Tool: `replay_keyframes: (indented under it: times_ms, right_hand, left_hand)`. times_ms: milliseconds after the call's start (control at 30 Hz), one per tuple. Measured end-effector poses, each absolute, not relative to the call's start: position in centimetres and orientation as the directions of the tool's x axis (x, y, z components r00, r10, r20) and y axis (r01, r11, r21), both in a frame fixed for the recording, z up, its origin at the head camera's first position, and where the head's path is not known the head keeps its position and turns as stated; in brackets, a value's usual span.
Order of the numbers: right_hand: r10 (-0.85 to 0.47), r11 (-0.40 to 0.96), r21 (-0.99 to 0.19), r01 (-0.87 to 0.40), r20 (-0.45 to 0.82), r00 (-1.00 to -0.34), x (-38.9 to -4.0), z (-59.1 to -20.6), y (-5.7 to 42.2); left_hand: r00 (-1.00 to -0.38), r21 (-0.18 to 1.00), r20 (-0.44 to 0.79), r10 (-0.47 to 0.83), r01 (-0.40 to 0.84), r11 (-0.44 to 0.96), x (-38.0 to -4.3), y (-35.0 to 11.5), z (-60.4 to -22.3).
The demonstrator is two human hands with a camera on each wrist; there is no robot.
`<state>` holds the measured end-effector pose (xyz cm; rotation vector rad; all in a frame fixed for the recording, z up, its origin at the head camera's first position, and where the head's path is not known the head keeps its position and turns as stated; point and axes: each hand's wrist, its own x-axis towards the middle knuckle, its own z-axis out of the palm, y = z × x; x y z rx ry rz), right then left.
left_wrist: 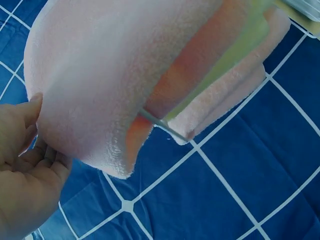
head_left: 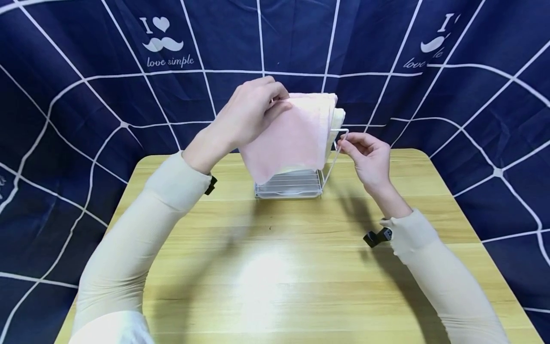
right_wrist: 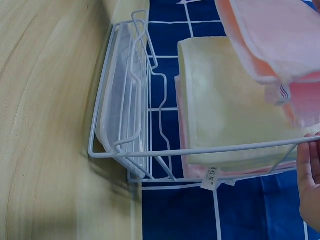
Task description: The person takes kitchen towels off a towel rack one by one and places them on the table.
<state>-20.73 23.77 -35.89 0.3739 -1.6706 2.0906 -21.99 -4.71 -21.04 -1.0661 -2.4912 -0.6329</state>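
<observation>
A white wire rack [head_left: 328,174] stands toward the back of the table, with a tray [head_left: 289,183] at its base. My left hand [head_left: 253,112] pinches the upper edge of a pink towel [head_left: 292,138] that hangs at the front of the rack. Behind it in the right wrist view hangs a pale yellow towel [right_wrist: 230,100], and the edge of another pink towel shows behind that. With thumb and fingers, my right hand [head_left: 370,160] grips the rack's upper right corner. A small white label [right_wrist: 210,178] hangs below the yellow towel.
The rack stands on a light wood table [head_left: 266,267]. A dark blue curtain [head_left: 296,38] with white lines surrounds the table at the back and sides. Black straps [head_left: 378,236] sit at the wrists.
</observation>
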Motion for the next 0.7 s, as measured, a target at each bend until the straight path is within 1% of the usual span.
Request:
replay_keyframes:
  times_ms: [133, 400, 700]
  right_hand:
    - [0.166, -0.176, -0.852, -0.494, 0.469, -0.868, -20.9, -35.9, 23.7]
    - [0.162, -0.175, -0.853, -0.491, 0.467, -0.869, -20.9, -35.8, 23.5]
    - [0.166, -0.18, -0.847, -0.501, 0.476, -0.864, -20.9, -35.8, 23.6]
  left_hand:
    - [-0.638, 0.257, 0.504, 0.582, 0.754, 0.605, -22.0, -5.1, -20.3]
    - [-0.636, 0.27, 0.577, 0.513, 0.741, 0.615, -21.4, -6.8, -18.1]
    - [-0.636, 0.259, 0.602, 0.482, 0.727, 0.636, -21.0, -8.7, -16.6]
